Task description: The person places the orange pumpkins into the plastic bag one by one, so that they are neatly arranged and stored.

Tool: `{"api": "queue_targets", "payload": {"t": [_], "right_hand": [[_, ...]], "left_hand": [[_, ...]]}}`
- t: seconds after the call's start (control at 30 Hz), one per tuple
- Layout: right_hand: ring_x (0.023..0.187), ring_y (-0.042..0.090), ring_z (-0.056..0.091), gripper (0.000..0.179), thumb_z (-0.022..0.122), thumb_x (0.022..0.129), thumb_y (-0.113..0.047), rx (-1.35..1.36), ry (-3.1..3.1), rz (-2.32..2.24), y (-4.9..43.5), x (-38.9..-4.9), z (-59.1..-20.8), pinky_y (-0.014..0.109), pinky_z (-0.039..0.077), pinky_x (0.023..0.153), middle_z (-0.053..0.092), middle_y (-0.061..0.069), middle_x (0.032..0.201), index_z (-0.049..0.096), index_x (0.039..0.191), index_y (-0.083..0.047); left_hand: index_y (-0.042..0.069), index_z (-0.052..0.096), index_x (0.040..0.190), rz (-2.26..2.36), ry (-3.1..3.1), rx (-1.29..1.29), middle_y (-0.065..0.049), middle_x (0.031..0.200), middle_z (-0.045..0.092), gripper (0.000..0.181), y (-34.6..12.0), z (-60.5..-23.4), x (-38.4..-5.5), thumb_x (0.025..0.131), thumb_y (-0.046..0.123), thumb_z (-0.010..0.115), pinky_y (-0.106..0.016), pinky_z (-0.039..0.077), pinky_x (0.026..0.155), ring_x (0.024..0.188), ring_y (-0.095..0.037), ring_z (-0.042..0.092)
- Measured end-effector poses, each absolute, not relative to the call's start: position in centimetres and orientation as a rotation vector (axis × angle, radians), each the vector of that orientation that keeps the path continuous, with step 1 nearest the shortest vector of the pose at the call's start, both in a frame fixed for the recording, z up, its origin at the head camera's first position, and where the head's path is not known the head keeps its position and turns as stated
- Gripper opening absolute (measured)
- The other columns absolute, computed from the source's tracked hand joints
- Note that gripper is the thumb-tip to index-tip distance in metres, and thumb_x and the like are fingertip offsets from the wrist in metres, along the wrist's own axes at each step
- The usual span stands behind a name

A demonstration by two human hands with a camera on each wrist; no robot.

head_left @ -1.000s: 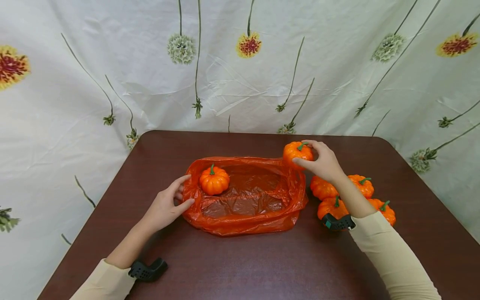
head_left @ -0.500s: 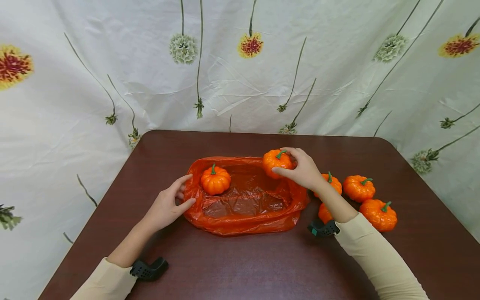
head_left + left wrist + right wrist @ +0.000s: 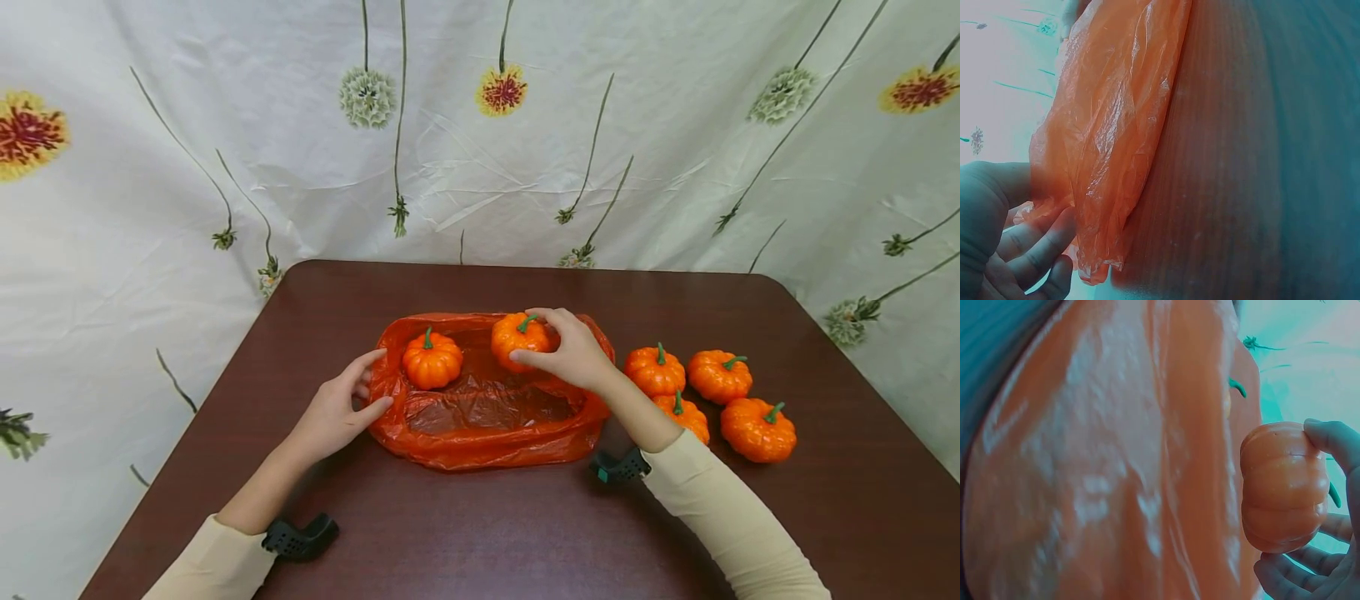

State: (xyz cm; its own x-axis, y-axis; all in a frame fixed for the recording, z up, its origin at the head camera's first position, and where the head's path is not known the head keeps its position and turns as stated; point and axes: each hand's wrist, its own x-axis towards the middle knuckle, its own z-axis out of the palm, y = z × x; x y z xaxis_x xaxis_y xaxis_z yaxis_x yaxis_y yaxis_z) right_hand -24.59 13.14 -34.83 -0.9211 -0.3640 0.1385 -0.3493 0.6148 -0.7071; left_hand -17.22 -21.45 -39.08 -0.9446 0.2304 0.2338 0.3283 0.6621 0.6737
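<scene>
In the head view, an orange plastic bag (image 3: 480,448) lies on the table with its mouth spread wide. A small pumpkin (image 3: 432,362) with a green stem sits inside at the left. My left hand (image 3: 337,408) holds the bag's left rim between thumb and fingers; the left wrist view shows the fingertips against the thin film. Over the right half of the mouth, my right hand (image 3: 573,352) grips another small pumpkin (image 3: 517,342) from its right side. The right wrist view shows thumb and fingers on opposite sides of this pumpkin (image 3: 1285,487), beyond the bag wall.
Right of the bag, several more pumpkins (image 3: 759,430) stand grouped on the dark brown table (image 3: 480,533), one partly behind the right forearm. A white flowered cloth (image 3: 480,167) hangs behind the table's far edge. Each wrist wears a black band (image 3: 300,537).
My right hand has carried its pumpkin leftward and lower, from the bag's far right corner to over its mouth. The pumpkins on the right are less covered by the arm. My left hand stays put.
</scene>
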Motion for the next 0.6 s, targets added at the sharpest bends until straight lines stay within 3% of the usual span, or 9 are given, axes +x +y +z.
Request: {"api": "queue_targets", "payload": {"t": [0.6], "right_hand": [[0.124,0.031,0.048,0.072,0.076,0.081,-0.049,-0.615,2.782,-1.159,10.2,-24.4,-36.6,0.048,0.043,0.098,0.048,0.012,0.139,0.052,0.139,-0.014]], "left_hand": [[0.004,0.043,0.142,-1.137,-2.746,-0.479,-0.013,0.105,0.055,0.062,-21.4,-38.9,-17.1,0.088,0.012,0.073,-0.038,0.052,0.073,0.084,-0.021,0.060]]}}
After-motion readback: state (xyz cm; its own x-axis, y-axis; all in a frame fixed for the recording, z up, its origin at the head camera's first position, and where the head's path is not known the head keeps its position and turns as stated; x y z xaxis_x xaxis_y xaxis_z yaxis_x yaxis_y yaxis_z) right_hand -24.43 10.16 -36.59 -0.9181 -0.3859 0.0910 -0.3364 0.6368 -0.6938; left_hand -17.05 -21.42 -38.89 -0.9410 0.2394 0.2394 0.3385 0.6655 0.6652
